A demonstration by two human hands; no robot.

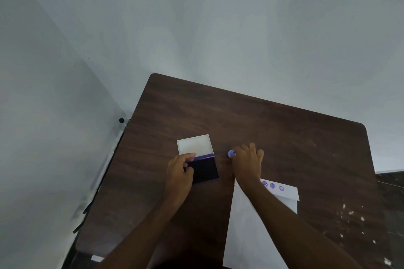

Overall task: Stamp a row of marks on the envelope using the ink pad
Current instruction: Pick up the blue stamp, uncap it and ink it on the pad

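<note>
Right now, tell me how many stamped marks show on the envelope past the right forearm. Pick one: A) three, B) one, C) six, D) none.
A: three purple round marks sit in a row near the far edge of the white envelope, just right of the right forearm; any others under the arm cannot be seen.

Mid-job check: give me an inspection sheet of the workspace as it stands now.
Surface: dark wood table, pale specks at the right edge.
Job's things: ink pad open, white lid tilted back; white envelope with three purple marks showing; stamp beside the pad.
Clutter: nothing seen.
Hands: left hand on the pad's left edge; right hand at the stamp, grip unclear.
Cables: dark strips along the table's left side, possibly cables.
Surroundings: plain pale walls; small black knob on the left wall.
</note>
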